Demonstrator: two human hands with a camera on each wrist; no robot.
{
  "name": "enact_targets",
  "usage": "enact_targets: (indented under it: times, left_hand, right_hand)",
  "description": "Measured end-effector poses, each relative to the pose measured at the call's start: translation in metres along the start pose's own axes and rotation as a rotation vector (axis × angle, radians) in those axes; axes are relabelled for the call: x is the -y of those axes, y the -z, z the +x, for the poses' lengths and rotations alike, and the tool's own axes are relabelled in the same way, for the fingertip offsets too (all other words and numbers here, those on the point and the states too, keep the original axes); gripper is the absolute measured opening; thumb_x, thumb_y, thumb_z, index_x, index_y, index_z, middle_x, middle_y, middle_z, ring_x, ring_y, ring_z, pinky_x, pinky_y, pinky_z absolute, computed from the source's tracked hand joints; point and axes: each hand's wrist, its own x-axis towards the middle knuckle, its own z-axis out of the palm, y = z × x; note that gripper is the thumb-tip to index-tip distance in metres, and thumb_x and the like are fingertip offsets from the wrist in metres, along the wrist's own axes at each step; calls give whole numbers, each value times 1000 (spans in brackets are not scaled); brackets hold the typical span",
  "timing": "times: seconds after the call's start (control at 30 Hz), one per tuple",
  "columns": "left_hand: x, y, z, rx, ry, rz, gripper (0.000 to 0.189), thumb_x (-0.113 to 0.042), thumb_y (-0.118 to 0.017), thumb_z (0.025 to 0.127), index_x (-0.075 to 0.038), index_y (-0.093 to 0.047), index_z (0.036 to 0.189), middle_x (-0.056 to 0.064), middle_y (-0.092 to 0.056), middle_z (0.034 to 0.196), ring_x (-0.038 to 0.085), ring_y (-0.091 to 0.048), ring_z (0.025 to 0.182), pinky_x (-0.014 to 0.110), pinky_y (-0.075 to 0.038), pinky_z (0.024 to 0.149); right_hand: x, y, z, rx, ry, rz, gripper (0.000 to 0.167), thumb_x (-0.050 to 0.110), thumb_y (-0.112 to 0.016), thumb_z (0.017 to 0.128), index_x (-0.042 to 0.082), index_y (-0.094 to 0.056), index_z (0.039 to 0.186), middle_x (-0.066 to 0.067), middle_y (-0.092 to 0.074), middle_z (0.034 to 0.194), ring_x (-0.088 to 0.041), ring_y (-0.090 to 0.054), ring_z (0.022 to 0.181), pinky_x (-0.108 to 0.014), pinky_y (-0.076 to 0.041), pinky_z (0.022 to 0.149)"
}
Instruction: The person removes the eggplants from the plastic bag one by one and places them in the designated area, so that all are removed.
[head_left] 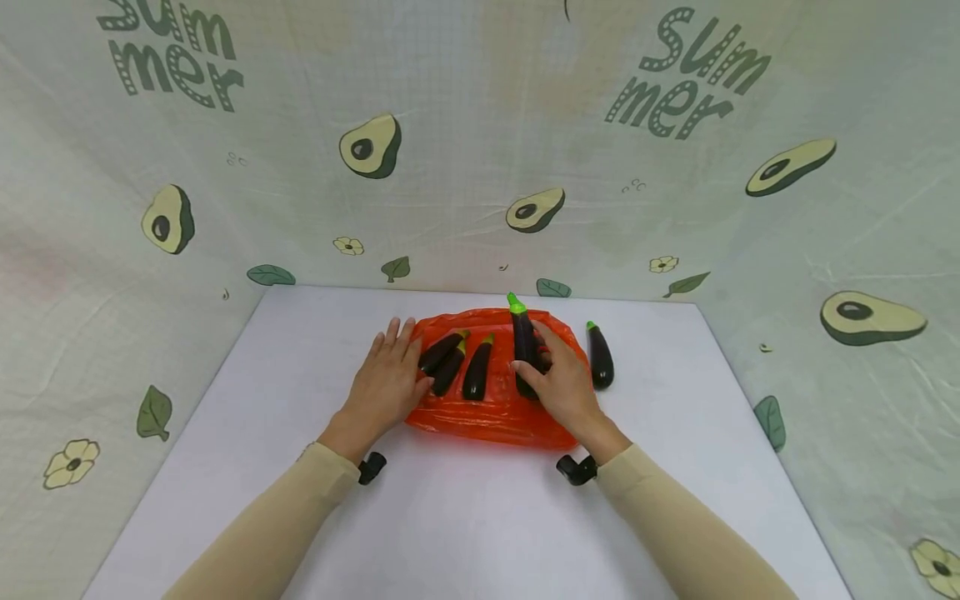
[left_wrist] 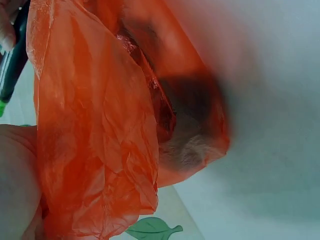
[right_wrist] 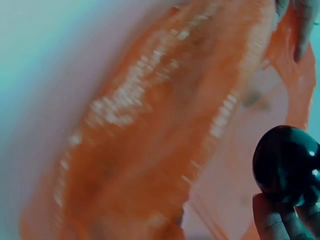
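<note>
An eggplant (head_left: 522, 342) with a bright green stem is gripped between the thumb and fingers of my right hand (head_left: 564, 385), above the right part of an opened orange-red plastic bag (head_left: 487, 412). Its rounded dark end (right_wrist: 287, 165) rests against the fingers in the right wrist view. Three more eggplants, including one nearest the middle (head_left: 477, 369), lie in the left half of the bag. My left hand (head_left: 384, 377) lies with straight fingers along the bag's left rim, touching it. In the left wrist view the bag's crumpled plastic (left_wrist: 95, 130) stands up beside that hand.
One eggplant (head_left: 600, 357) lies on the white table (head_left: 465, 525) just right of the bag. Black pieces (head_left: 371, 468) sit at both wrists. A cloth with avocado prints (head_left: 371, 147) hangs behind and at both sides of the table.
</note>
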Motion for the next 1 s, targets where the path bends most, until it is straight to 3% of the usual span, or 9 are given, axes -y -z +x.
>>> enact_targets:
  times: [0.27, 0.7, 1.0]
  left_hand:
    - [0, 1, -1, -3, 4, -18, 85, -42, -71, 100, 2, -34, 163, 20, -20, 175, 41, -12, 163, 56, -17, 131]
    - [-3, -1, -4, -27, -6, -62, 85, -38, -74, 99, 4, -35, 162, 21, -24, 173, 41, -15, 163, 56, -17, 131]
    - [-5, 2, -3, -23, -3, -104, 83, -36, -73, 99, 4, -35, 161, 21, -23, 174, 41, -13, 163, 56, -16, 131]
  right_hand:
    - [0, 18, 2, -83, 32, -13, 77, 24, -81, 95, 17, -41, 161, -19, -65, 141, -38, -72, 116, -53, -64, 87]
    - [-11, 40, 1, -118, 2, -59, 76, 26, -80, 96, 17, -41, 161, -22, -66, 136, -40, -72, 112, -56, -64, 85]
    - [-31, 80, 16, -208, -38, -146, 72, 25, -75, 100, 17, -39, 162, -25, -61, 145, -47, -71, 112, -61, -63, 83]
